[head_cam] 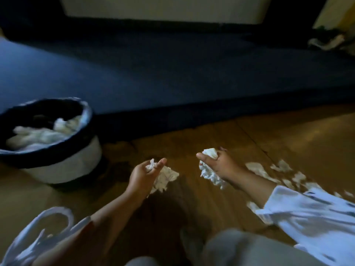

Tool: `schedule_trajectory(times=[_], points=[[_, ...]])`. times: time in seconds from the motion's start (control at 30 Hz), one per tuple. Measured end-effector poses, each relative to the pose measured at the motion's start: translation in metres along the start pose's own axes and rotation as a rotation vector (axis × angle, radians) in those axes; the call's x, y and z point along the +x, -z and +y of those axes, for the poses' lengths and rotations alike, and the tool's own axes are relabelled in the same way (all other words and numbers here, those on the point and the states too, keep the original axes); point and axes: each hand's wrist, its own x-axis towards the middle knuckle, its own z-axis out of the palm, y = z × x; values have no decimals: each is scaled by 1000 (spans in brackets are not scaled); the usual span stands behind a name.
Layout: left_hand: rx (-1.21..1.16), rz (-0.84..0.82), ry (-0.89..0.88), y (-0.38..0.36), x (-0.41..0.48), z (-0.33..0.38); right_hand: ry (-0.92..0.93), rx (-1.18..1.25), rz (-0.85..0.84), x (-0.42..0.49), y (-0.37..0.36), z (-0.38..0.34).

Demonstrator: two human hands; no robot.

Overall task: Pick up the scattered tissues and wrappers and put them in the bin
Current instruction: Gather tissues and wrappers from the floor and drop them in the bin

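My left hand (143, 176) grips a crumpled white tissue (165, 178) that hangs below its fingers, above the wooden floor. My right hand (219, 164) is closed on another wad of white tissues (209, 174), part sticking out above the thumb, part dangling below. The white bin (80, 162) with a dark liner stands on the floor to the left of both hands, holding white tissues (44, 133) inside. Several more white tissue scraps (259, 169) lie scattered on the floor to the right, behind my right forearm.
A dark blue mattress or mat (172, 73) runs along the floor behind the bin and hands. My knees in light trousers (240, 248) are at the bottom. A cloth bundle (326, 42) lies at the far right.
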Motion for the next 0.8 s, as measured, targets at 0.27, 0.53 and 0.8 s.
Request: schedule_trajectory(times=[0.27, 0.53, 0.8], points=[[-153, 310, 125, 102, 13, -22, -31, 26, -306, 60, -138, -63], [-509, 566, 67, 195, 61, 0, -142, 458, -443, 138, -262, -145], [-153, 757, -202, 268, 133, 13, 127, 710, -361, 194, -356, -207]])
